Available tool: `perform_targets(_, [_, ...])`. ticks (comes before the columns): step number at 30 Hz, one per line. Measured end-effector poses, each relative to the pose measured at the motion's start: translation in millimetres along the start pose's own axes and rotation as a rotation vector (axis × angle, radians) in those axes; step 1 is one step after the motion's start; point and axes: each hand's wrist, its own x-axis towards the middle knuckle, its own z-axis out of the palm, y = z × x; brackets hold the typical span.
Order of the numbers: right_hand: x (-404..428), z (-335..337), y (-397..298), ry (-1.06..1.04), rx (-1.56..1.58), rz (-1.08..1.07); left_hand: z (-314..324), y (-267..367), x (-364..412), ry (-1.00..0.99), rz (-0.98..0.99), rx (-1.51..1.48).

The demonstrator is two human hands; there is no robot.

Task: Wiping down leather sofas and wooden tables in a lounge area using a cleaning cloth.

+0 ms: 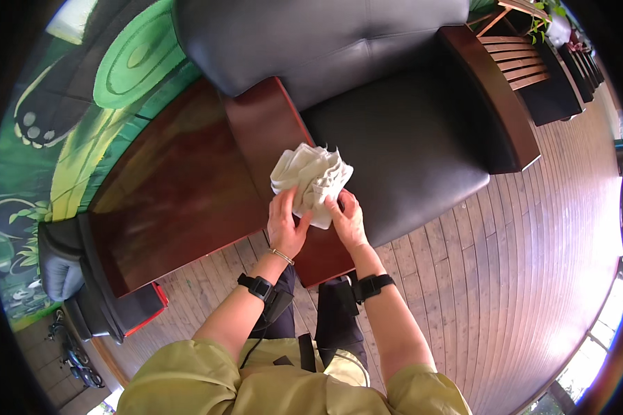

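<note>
A crumpled, folded white cloth (311, 174) is held in front of me, above the reddish-brown wooden armrest (262, 116) of a black leather sofa. My left hand (286, 220) grips its lower left edge, thumb toward the middle. On the lower right, my right hand (349, 218) pinches the cloth between thumb and fingers. Whether the cloth's underside touches the armrest cannot be seen. The black seat cushion (400, 140) lies just right of the cloth, and the backrest (332, 41) rises beyond it.
A dark wooden table (176, 192) adjoins the armrest on the left. The sofa's other armrest (490, 98) stands at right. Another black seat (109, 301) is beyond the table. A slatted wooden chair (516, 62) stands far right. Plank flooring (457, 270) runs below; a painted wall (72, 129) borders the left.
</note>
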Motion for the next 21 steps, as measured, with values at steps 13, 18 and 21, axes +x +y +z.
perform_targets(13, [-57, -27, -2, 0.077, 0.363, 0.155, 8, -15, 5, 0.090, -0.184, -0.186])
perform_targets(18, [-63, -12, 2, 0.164, -0.162, 0.049, 14, -24, -26, 0.130, -0.242, -0.013])
perform_targets(21, [-58, -13, 4, 0.198, -0.184, 0.101, 1, -23, -24, 0.058, -0.508, -0.130])
